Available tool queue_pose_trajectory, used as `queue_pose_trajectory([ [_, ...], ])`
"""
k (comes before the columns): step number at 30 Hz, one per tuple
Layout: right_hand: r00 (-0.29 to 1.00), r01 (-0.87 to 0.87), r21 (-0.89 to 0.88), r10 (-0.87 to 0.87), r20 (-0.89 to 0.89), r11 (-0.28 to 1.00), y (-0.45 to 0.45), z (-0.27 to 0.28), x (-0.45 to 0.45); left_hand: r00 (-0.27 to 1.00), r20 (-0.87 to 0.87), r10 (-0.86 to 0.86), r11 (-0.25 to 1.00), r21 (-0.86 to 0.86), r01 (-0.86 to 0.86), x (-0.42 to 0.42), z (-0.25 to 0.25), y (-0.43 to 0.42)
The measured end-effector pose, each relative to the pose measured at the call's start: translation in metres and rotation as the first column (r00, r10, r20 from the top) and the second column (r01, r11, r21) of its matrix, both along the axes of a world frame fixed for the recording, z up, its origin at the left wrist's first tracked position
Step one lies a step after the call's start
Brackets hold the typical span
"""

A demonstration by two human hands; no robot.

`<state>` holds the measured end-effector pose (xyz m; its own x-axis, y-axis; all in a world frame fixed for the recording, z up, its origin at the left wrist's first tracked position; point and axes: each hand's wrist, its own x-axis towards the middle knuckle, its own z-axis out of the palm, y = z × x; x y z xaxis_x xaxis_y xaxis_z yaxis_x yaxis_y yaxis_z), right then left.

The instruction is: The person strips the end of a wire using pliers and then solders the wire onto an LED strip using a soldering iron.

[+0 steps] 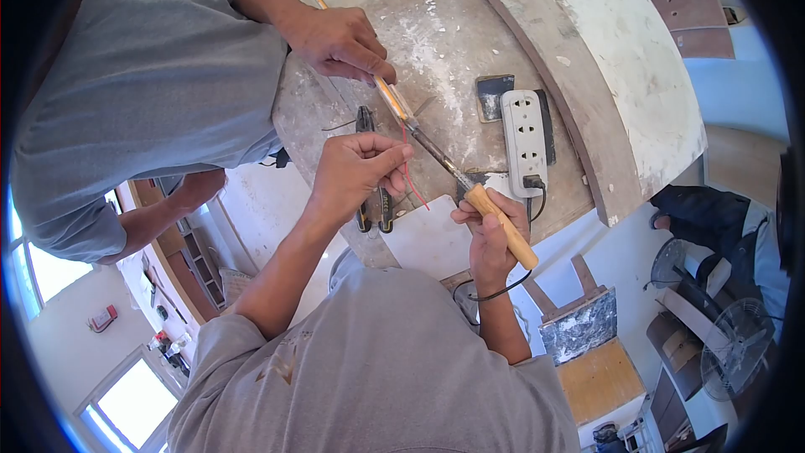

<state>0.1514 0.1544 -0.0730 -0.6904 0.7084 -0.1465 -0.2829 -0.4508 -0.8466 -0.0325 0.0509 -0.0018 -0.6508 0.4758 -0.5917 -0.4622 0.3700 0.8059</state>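
Observation:
My left hand [363,169] is closed in a pinch on a thin red wire [417,193], whose loose end hangs below the fingertips. My right hand [493,239] grips a soldering iron [438,153] by its wooden handle. The iron's metal tip reaches up and left to the end of a narrow yellow LED strip [391,99], close to the wire's upper end. Another person's hand [345,44] presses on that strip from above. Pliers [364,120] with black and yellow handles lie on the table just behind my left hand, partly hidden by it.
A white power strip [521,130] with a black plug stands right of the iron; the cord runs beside my right wrist. Behind it lies a small dark block [495,86]. A curved board [579,92] edges the worn table [453,0]. Right stand a stool [599,369] and fan [738,348].

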Motion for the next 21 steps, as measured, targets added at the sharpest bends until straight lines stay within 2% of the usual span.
queue_pose_trajectory([
  [21,1.0,-0.018,0.073,0.016,0.024,0.997,0.0014,0.0005,0.0006,1.0,0.011,0.015,1.0,0.024,-0.015,0.0003,-0.0002,-0.0008],
])
